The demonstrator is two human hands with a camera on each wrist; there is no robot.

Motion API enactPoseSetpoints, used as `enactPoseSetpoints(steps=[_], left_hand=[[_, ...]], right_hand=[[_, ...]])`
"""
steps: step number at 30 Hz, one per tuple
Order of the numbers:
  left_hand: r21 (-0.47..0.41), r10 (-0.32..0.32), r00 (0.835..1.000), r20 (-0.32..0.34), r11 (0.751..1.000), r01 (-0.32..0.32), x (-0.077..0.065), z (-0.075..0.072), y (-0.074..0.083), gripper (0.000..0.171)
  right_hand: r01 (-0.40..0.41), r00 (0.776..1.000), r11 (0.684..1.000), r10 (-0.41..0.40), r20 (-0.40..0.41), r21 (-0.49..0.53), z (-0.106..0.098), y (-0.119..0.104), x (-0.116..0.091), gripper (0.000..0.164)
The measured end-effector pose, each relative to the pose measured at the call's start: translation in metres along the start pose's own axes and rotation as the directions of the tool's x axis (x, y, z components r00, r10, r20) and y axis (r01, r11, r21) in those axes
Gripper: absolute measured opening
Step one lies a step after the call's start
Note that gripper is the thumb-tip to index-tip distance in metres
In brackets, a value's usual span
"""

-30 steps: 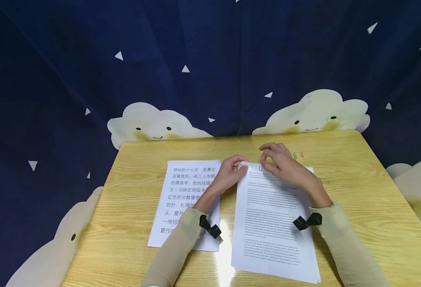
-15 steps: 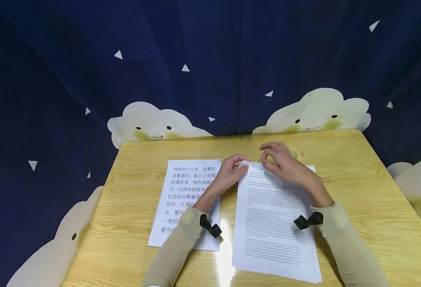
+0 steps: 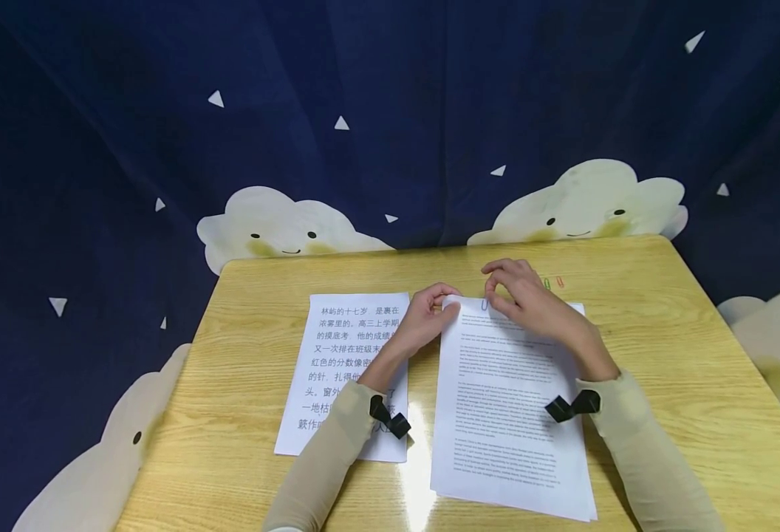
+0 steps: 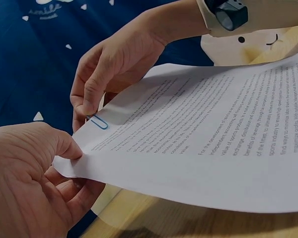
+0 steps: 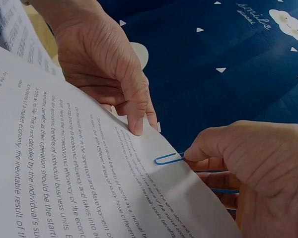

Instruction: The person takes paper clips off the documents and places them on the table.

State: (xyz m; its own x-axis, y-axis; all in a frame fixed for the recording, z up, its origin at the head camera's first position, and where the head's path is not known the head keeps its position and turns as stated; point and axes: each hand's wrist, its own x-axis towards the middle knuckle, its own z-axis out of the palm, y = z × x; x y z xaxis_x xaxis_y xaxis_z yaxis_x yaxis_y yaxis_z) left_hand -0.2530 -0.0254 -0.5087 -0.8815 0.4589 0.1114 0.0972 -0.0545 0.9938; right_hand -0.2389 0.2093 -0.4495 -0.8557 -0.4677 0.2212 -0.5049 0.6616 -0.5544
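Sheets of printed paper (image 3: 503,414) in small type lie in front of the person, their top edge raised off the table. My left hand (image 3: 426,316) pinches the top left corner, thumb above and fingers beneath, as the left wrist view shows. A blue paper clip (image 4: 99,122) sits over the top edge, its rounded loop flat on the upper page. My right hand (image 3: 526,295) pinches the outer end of this clip between thumb and fingers. In the right wrist view the clip (image 5: 168,159) stands at the thumb tip, partly hidden by the fingers.
Left of these sheets lies another stack of paper (image 3: 343,355) with large Chinese characters, partly under the left forearm. A green paper clip (image 3: 546,284) and a red paper clip (image 3: 560,281) lie beyond the right hand on the wooden table (image 3: 656,355). Behind hangs a dark blue curtain (image 3: 390,111).
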Motion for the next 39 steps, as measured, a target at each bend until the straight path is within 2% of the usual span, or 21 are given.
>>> enactPoseSetpoints(steps=[39], left_hand=[[0.018, -0.023, 0.999, -0.025, 1.0, 0.023, 0.0004, -0.0012, 0.0014, 0.019]], right_hand=[[-0.004, 0.999, 1.0, 0.004, -0.033, 0.023, -0.0016, 0.0003, 0.0005, 0.007]])
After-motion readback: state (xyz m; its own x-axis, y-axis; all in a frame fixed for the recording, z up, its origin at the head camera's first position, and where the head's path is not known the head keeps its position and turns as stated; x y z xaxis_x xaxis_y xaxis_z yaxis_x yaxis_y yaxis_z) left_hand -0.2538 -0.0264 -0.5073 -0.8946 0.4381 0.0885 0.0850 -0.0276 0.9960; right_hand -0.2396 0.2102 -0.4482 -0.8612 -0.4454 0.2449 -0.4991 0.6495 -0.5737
